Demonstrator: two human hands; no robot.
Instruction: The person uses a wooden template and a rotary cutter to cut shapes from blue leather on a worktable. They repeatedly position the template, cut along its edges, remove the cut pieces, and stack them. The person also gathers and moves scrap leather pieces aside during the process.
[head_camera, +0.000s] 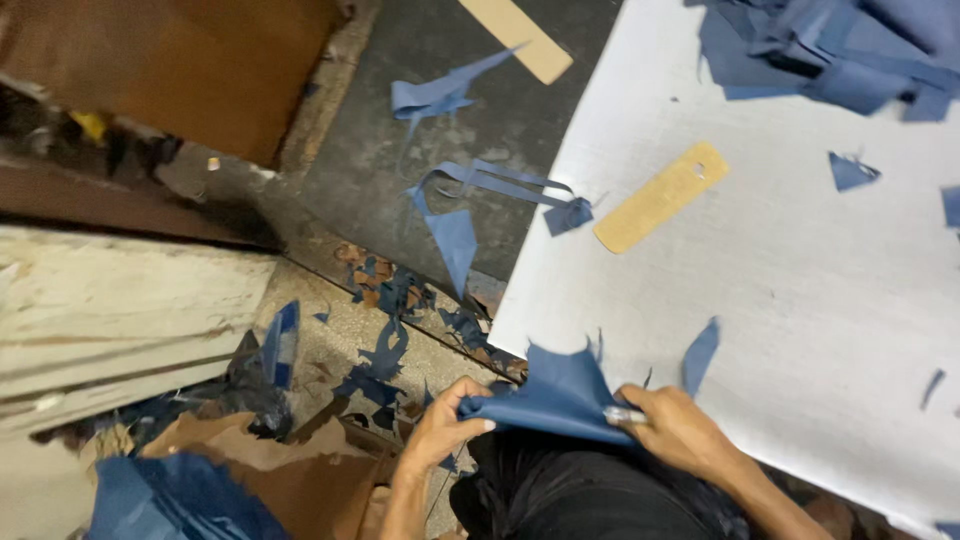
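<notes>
Head view: left hand (440, 425) pinches the blue piece's (560, 395) edge, fingers curled. Right hand (675, 425), just beside it, grips a small metal tool (625, 414) against the piece.

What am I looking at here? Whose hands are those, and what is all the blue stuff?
This picture comes from a camera worn on a person's head, so you look down just as they do. The two hands at the bottom are that person's own. The left hand pinches one edge of a blue piece of material. The right hand holds the other side, along with a small silvery tool; I cannot tell what kind. The piece sits at the edge of a big white table. On the table lie a tan strip with a hole, small blue scraps and a blue pile in the far corner. More blue offcuts lie on the floor.
</notes>
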